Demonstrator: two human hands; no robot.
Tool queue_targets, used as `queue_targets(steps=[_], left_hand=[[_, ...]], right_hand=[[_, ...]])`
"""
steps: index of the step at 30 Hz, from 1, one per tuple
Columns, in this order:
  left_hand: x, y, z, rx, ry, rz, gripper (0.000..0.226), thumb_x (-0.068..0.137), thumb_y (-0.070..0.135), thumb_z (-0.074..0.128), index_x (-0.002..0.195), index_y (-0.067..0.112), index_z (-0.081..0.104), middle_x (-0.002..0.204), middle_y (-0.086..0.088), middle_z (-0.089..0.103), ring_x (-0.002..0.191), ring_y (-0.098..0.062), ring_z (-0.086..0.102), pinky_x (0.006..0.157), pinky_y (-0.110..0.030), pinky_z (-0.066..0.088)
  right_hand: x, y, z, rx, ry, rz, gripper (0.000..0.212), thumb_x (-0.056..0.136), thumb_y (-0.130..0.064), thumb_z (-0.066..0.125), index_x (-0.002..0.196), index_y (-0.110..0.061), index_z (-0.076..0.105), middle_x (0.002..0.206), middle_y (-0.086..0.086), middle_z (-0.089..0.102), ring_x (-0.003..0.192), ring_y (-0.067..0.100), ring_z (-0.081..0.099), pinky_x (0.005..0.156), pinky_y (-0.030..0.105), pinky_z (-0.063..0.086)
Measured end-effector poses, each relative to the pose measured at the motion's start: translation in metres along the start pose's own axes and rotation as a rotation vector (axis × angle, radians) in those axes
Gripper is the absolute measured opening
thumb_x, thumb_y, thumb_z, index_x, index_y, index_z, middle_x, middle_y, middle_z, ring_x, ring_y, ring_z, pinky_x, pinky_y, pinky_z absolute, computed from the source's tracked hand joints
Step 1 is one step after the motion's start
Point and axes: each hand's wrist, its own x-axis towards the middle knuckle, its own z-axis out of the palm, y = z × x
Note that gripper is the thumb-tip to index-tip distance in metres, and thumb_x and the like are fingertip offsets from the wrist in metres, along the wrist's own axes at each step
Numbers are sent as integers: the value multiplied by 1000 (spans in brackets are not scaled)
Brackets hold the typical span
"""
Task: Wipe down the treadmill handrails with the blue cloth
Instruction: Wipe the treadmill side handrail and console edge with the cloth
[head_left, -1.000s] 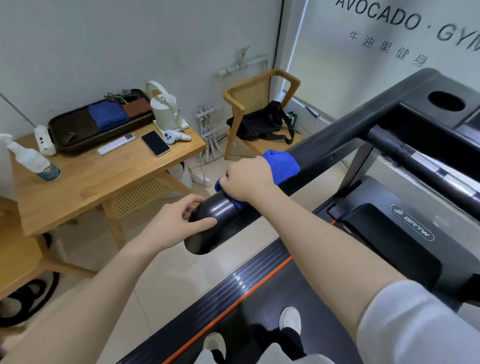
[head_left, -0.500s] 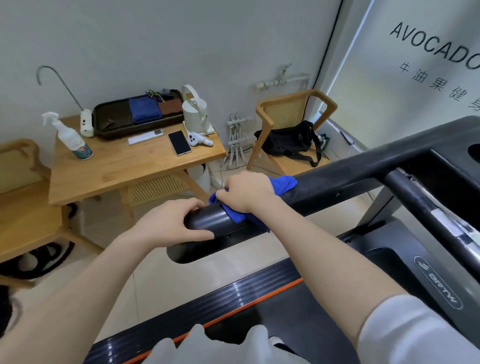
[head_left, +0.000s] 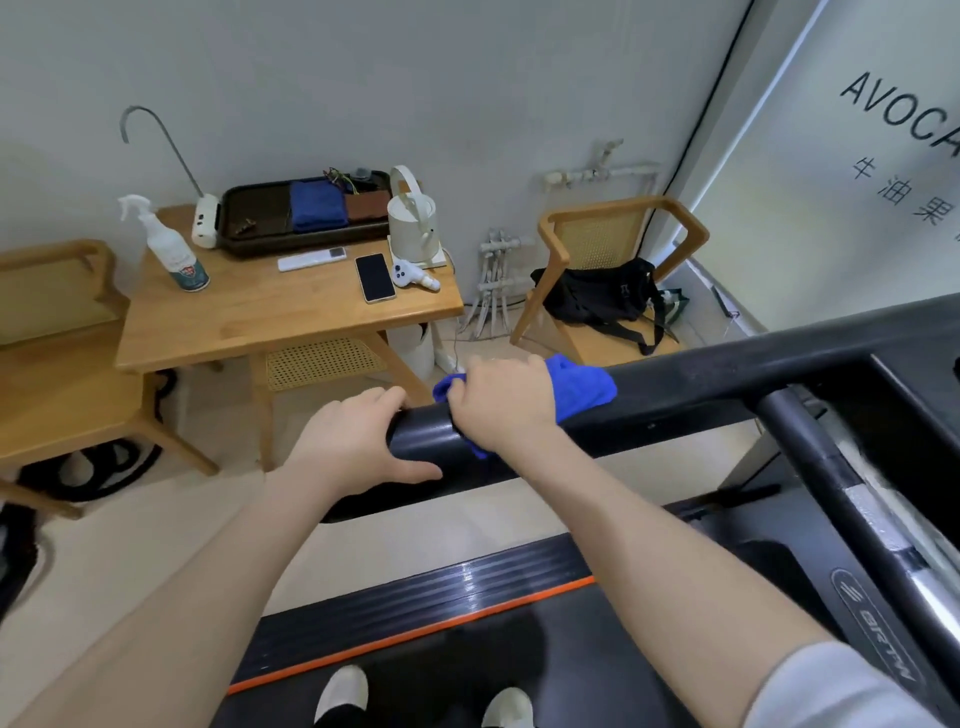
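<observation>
Fingers of the right hand (head_left: 498, 402) are curled down over the blue cloth (head_left: 579, 387), clamping it onto the top of the black treadmill handrail (head_left: 727, 374). Cloth is wrapped over the rail: one bunch sticks out past the knuckles toward the rail's free end, a wider fold lies on the far side of the hand, and a scrap shows under the wrist.

Left hand (head_left: 353, 447) sits just beside the right, at the handrail's rounded free end. Fingers are together over the top, thumb spread underneath, so it grips the bare end cap. No cloth under this hand. A short strip of bare glossy rail separates the two hands.

Beyond the cloth the handrail runs unobstructed up and right to the console crossbar (head_left: 831, 467), which branches off toward the lower right.

Below the rail: beige floor, then the treadmill side rail with its orange stripe (head_left: 415, 631), then the belt with two white shoes at the bottom edge.

Past the free end there is open floor up to the wooden table (head_left: 270, 322), whose near corner is near the left fingertips. On the table: spray bottle (head_left: 169, 247), phone (head_left: 375, 277), white kettle (head_left: 414, 228), and a dark tray (head_left: 260, 223) holding another folded blue cloth. A wooden chair with a black bag (head_left: 605, 293) stands behind the rail by the wall.
</observation>
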Motion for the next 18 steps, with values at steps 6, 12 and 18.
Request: queue_targets(steps=[6,12,18], left_hand=[[-1,0,5,-48,22,-38,61,55,63,72,102,30,49,96,7,57,92,-17,55,73,-32,44],[-5,3,2,-105,9,-71,64,60,58,74,113,31,50,106,8,56,95,-14,53,77,-30,46],[-5,1,-1,-131,-17,-42,63,61,59,73,112,31,50,104,9,53,93,-12,50,74,-27,41]], right_hand=[[-7,-15,11,85,90,-228,32,96,-38,31,95,-13,51,91,6,63,86,29,56,71,37,22],[1,54,-3,93,56,-183,35,93,-44,34,76,-17,47,66,-1,51,65,23,48,65,31,27],[9,115,-16,92,-57,3,39,91,-42,37,60,-19,43,60,-2,49,64,21,50,49,26,27]])
